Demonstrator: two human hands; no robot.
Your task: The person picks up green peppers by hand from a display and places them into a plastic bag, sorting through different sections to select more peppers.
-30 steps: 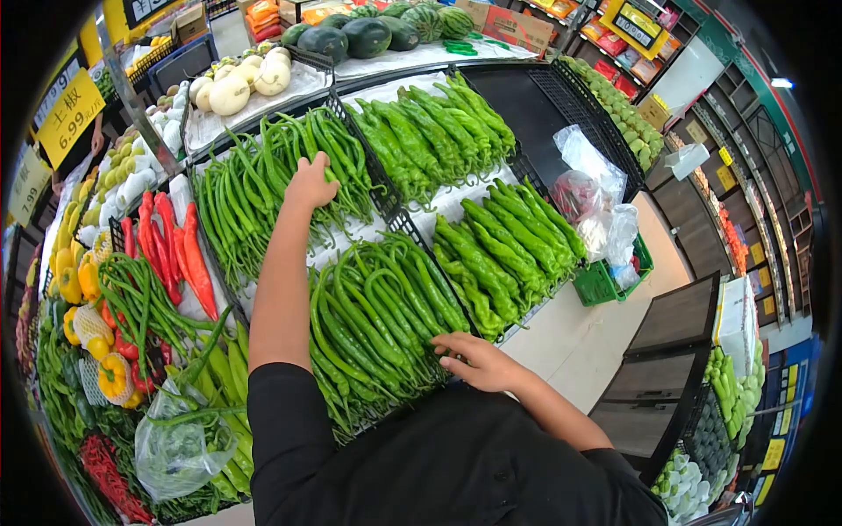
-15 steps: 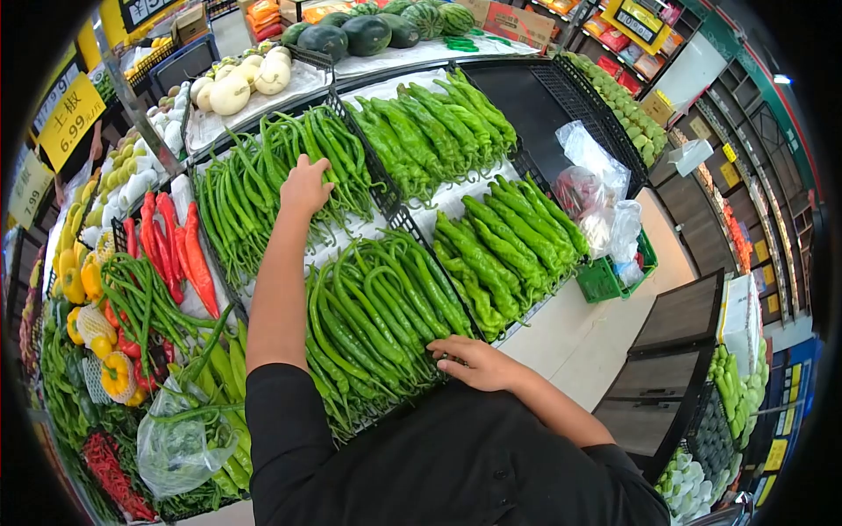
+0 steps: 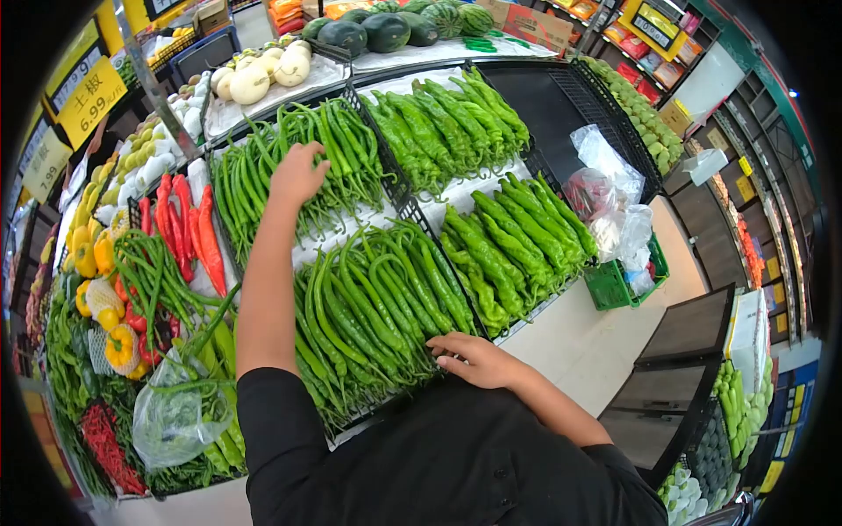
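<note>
The left hand (image 3: 296,174) is laid palm-down, fingers loosely curled, on the far peppers (image 3: 241,188), whose long axes run away from it, no grip being discernible, while the right hand (image 3: 478,359) is rested flat and empty against the near peppers (image 3: 368,302).

Black dividers (image 3: 403,208) wall off pepper piles (image 3: 377,298); bare black tray (image 3: 561,114) gives room; green basket (image 3: 624,282) crowds right side.
</note>
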